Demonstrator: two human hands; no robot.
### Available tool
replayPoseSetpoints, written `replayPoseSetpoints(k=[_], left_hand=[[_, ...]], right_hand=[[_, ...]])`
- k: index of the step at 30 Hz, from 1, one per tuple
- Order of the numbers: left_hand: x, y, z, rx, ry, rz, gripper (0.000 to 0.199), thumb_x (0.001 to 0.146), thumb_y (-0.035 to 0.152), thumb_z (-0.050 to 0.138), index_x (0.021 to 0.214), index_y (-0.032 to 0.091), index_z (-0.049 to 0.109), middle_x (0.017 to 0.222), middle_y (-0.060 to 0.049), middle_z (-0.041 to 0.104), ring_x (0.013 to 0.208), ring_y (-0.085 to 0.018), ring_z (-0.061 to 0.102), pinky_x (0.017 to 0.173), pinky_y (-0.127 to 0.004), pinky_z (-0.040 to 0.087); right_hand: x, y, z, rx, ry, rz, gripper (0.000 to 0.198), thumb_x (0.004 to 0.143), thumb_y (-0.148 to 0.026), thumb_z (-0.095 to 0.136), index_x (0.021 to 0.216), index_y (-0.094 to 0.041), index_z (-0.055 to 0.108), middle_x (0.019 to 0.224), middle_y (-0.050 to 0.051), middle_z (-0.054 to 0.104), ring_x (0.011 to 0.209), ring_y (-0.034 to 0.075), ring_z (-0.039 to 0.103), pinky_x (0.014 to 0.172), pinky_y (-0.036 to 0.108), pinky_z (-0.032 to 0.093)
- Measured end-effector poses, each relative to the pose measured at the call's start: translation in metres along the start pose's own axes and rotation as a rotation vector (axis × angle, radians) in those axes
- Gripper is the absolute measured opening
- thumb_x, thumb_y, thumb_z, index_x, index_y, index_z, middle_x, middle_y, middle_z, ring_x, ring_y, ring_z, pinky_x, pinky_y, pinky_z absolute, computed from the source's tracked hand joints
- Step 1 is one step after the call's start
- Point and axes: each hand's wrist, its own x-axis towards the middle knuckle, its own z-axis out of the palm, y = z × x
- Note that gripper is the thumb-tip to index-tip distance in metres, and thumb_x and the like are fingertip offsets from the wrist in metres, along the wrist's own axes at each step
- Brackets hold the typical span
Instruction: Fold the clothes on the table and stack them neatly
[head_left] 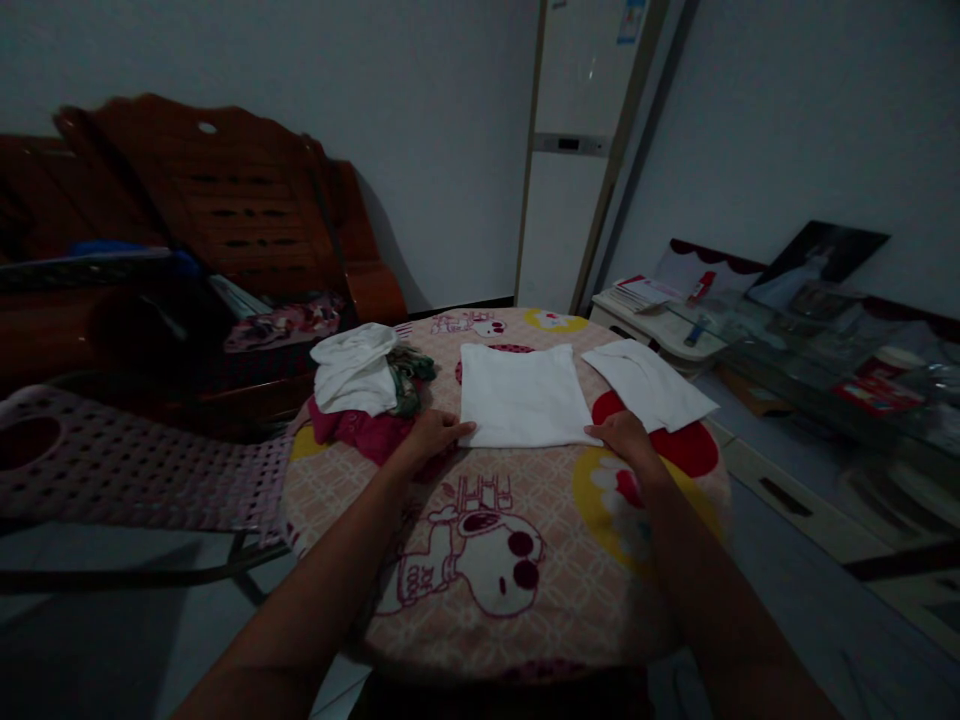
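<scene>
A white folded cloth (525, 395), perhaps a garment, lies flat on the round table's patterned cover (555, 510). My left hand (437, 436) pinches its near left corner between thumb and fingers. At the near right corner, my right hand (624, 436) grips the same cloth. Another folded white cloth (651, 384) rests to the right, just beyond my right hand. On the left sits a crumpled pile: a white cloth (352, 370) on top, a dark green patterned one (409, 380) beside it, and a magenta cloth (360, 432) underneath, close to my left hand.
A woven pink chair (165, 465) stands left of the table, with a carved wooden bench (225, 200) behind it. On the right is a glass-topped cabinet (810, 350) bearing papers and small items. A tall white appliance (566, 200) stands in the far corner.
</scene>
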Motion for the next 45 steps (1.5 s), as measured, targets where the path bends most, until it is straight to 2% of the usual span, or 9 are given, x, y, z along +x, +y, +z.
replayPoseSetpoints(k=[5, 9, 14, 20, 29, 33, 36, 40, 45], left_hand=[[-0.006, -0.001, -0.002, -0.259, -0.036, 0.047, 0.049, 0.062, 0.056, 0.078, 0.06, 0.018, 0.047, 0.046, 0.007, 0.042, 0.041, -0.005, 0.034, 0.041, -0.019, 0.021], [-0.008, 0.0, 0.005, -0.363, -0.079, 0.026, 0.044, 0.064, 0.054, 0.077, 0.072, 0.017, 0.056, 0.047, 0.006, 0.047, 0.039, -0.005, 0.037, 0.039, -0.017, 0.025], [-0.008, 0.001, 0.013, -0.343, -0.06, -0.013, 0.041, 0.07, 0.053, 0.073, 0.076, 0.015, 0.06, 0.044, 0.004, 0.05, 0.037, -0.007, 0.04, 0.037, -0.017, 0.028], [-0.01, 0.002, 0.005, -0.307, -0.073, -0.004, 0.038, 0.07, 0.05, 0.074, 0.067, 0.016, 0.056, 0.041, 0.005, 0.045, 0.036, -0.005, 0.036, 0.037, -0.017, 0.022], [-0.009, 0.001, 0.008, -0.041, -0.026, -0.107, 0.023, 0.08, 0.031, 0.066, 0.066, 0.017, 0.054, 0.041, 0.006, 0.046, 0.033, -0.007, 0.036, 0.038, -0.018, 0.022], [-0.008, 0.003, 0.006, 0.114, 0.047, -0.058, 0.009, 0.08, 0.024, 0.066, 0.085, 0.016, 0.063, 0.055, 0.003, 0.06, 0.045, -0.013, 0.054, 0.045, -0.021, 0.037], [-0.009, 0.004, 0.003, 0.354, 0.191, 0.061, 0.038, 0.077, 0.023, 0.073, 0.112, 0.014, 0.064, 0.086, -0.007, 0.074, 0.073, -0.021, 0.069, 0.063, -0.027, 0.051], [0.0, 0.013, 0.011, 0.557, 0.36, 0.413, 0.054, 0.088, 0.028, 0.063, 0.139, 0.015, 0.052, 0.126, -0.016, 0.067, 0.108, -0.027, 0.068, 0.093, -0.038, 0.054], [0.033, 0.024, 0.046, 0.643, 0.1, 0.745, 0.056, 0.1, 0.043, 0.046, 0.148, 0.015, 0.045, 0.15, -0.017, 0.051, 0.139, -0.027, 0.049, 0.114, -0.041, 0.042]], right_hand=[[0.001, 0.002, 0.001, 0.178, 0.071, 0.052, 0.031, 0.073, -0.032, 0.071, 0.048, -0.021, 0.057, 0.046, -0.002, 0.055, 0.048, 0.013, 0.051, 0.051, 0.026, 0.037], [-0.006, -0.002, 0.006, 0.473, 0.113, 0.15, 0.018, 0.073, -0.034, 0.07, 0.071, -0.017, 0.068, 0.041, -0.004, 0.051, 0.039, 0.012, 0.048, 0.043, 0.024, 0.034], [-0.014, -0.01, 0.007, 0.727, 0.004, 0.192, 0.063, 0.063, -0.025, 0.073, 0.123, -0.008, 0.066, 0.041, -0.007, 0.054, 0.032, 0.011, 0.044, 0.035, 0.021, 0.026], [-0.019, 0.0, -0.001, 0.911, -0.015, 0.048, 0.06, 0.056, -0.025, 0.075, 0.113, -0.008, 0.069, 0.042, -0.009, 0.05, 0.034, 0.008, 0.041, 0.036, 0.02, 0.027], [-0.02, 0.001, 0.003, 0.672, -0.062, 0.099, 0.04, 0.063, -0.024, 0.069, 0.101, -0.009, 0.07, 0.041, -0.008, 0.05, 0.034, 0.007, 0.039, 0.035, 0.019, 0.023], [-0.017, 0.003, 0.004, 0.567, -0.066, 0.136, 0.038, 0.067, -0.022, 0.068, 0.103, -0.011, 0.07, 0.038, -0.009, 0.047, 0.033, 0.009, 0.039, 0.037, 0.02, 0.026], [-0.017, 0.001, 0.002, 0.315, 0.003, 0.088, 0.028, 0.071, -0.022, 0.07, 0.098, -0.014, 0.074, 0.05, -0.002, 0.059, 0.044, 0.013, 0.054, 0.046, 0.024, 0.039], [-0.014, -0.024, 0.004, -0.156, 0.289, -0.111, 0.022, 0.087, -0.028, 0.063, 0.102, -0.016, 0.075, 0.098, 0.014, 0.075, 0.094, 0.026, 0.07, 0.084, 0.035, 0.052], [0.006, -0.067, 0.035, -0.256, 0.206, -0.503, 0.046, 0.1, -0.035, 0.046, 0.136, -0.011, 0.06, 0.143, 0.019, 0.058, 0.134, 0.029, 0.052, 0.115, 0.042, 0.038]])
